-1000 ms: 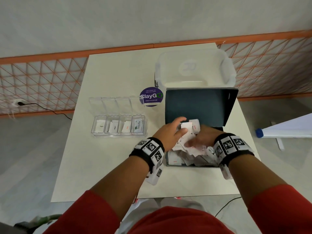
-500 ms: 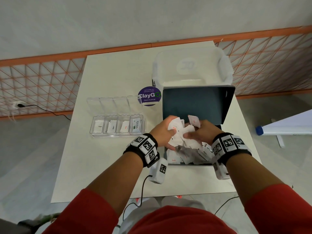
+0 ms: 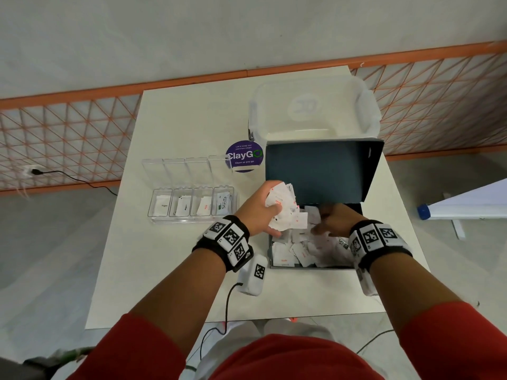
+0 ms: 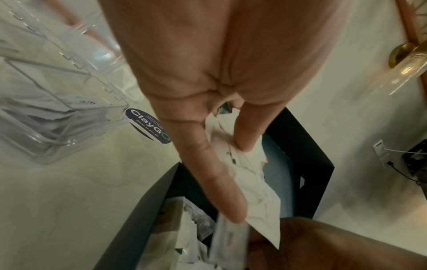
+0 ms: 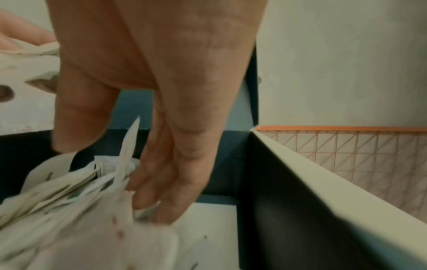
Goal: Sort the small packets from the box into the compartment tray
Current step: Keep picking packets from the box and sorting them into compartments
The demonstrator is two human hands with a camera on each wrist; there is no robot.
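Observation:
A dark teal box (image 3: pixel 323 174) stands open at the table's right, its lid propped up behind, with several small white packets (image 3: pixel 299 250) loose inside. My left hand (image 3: pixel 260 215) is raised over the box's left edge and grips a bunch of white packets (image 3: pixel 282 207); the left wrist view shows thumb and finger pinching the bunch (image 4: pixel 249 182). My right hand (image 3: pixel 334 220) is down inside the box, its fingers (image 5: pixel 161 191) fairly straight and touching the loose packets (image 5: pixel 69 201). Left of the box lies the clear compartment tray (image 3: pixel 192 219), one packet in each compartment.
A clear plastic container (image 3: pixel 312 111) sits behind the box. A round purple ClayGo sticker (image 3: pixel 243 156) lies between tray and box. The tray's clear lid (image 3: pixel 186 168) stands open behind it. A white unit with a cable (image 3: pixel 252 275) hangs under my left wrist.
My left hand has lifted the bunch of packets and drawn it left, towards the box's left edge. My right hand has come off the bunch and gone down into the box.

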